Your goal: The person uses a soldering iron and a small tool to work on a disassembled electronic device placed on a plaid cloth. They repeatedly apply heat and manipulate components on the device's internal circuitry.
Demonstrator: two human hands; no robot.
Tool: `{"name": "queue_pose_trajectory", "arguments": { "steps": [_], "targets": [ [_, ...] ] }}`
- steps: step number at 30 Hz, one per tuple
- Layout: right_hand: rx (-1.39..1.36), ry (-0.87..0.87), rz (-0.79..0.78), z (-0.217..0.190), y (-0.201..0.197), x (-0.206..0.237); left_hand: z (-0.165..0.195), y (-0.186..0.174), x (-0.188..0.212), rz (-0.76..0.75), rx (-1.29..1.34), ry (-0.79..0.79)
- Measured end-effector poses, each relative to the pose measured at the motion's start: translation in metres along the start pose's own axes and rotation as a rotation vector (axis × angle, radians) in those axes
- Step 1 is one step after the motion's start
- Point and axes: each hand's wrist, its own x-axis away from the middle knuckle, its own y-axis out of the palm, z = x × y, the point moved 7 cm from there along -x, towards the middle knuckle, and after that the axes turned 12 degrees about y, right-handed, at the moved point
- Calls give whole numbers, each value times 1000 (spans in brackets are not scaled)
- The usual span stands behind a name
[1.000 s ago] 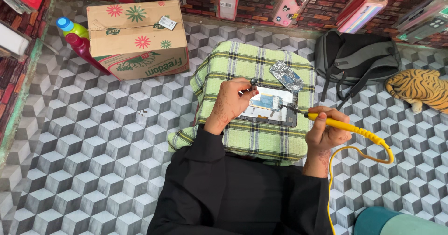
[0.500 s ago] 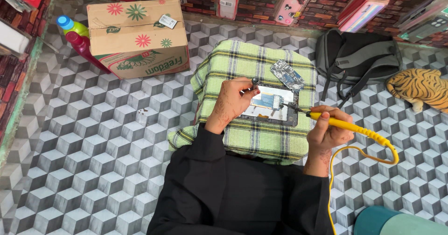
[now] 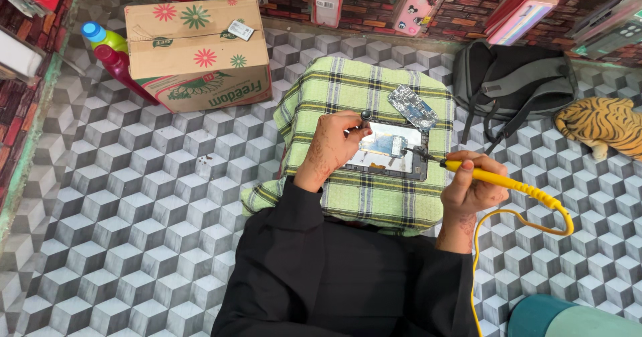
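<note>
While left hand (image 3: 338, 146) pinches a small dark tool (image 3: 366, 116) over the opened phone (image 3: 388, 151), right hand (image 3: 471, 190) grips yellow soldering iron (image 3: 508, 184), tip on phone's right edge, atop green plaid cloth (image 3: 348, 93).

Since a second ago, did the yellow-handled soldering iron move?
No. The yellow-handled soldering iron in the right hand keeps its tip at the right edge of the opened phone on the green checked cloth.

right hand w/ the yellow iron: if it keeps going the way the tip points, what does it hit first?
The right hand aims the yellow soldering iron leftward; its tip would likely first meet the opened phone at its right edge. Height above it is unclear.
</note>
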Motion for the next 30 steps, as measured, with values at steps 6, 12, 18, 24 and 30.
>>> {"name": "queue_pose_trajectory", "arguments": {
  "steps": [6,12,18,24,30],
  "targets": [
    [31,4,1,0,1,1,1,-2,1,-33,-104,10],
    [-46,48,-36,0,7,0,2,-7,4,-69,-147,4],
    [77,21,-38,-6,11,0,0,-4,9,-77,-151,12],
    [35,38,-59,-3,13,0,2,-2,12,-54,-163,28],
    [-2,65,-78,3,15,1,7,-1,13,-60,-170,13]
  ]
}}
